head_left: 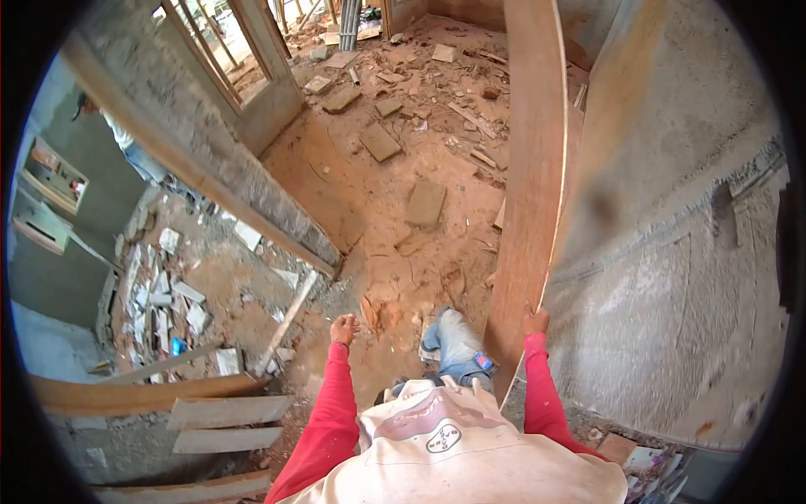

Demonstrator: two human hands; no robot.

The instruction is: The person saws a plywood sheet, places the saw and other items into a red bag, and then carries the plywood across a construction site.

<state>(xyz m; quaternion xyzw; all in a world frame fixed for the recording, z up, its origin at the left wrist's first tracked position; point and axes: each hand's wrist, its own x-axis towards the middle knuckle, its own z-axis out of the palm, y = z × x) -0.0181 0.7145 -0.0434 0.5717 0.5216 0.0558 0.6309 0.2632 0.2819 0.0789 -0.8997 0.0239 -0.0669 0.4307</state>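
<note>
A long brown wooden board (531, 168) runs from beside my right leg up toward the far wall, its lighter edge facing right. My right hand (536, 321) is closed on that edge near the lower end; the fingers behind it are partly hidden. Out to the other side, my left hand (345, 329) hangs over the dirt floor with its fingers loosely bent and apart, holding nothing I can see. Red sleeves cover both arms. One bent leg in blue jeans (459, 340) shows between my hands.
Broken slabs (426, 203) and wood scraps litter the reddish dirt floor (336, 181). A rough plastered wall (663, 319) stands close on my right. On the left are a wall end with a wooden edge (243, 193), a rubble pile (164, 294) and another person (138, 151).
</note>
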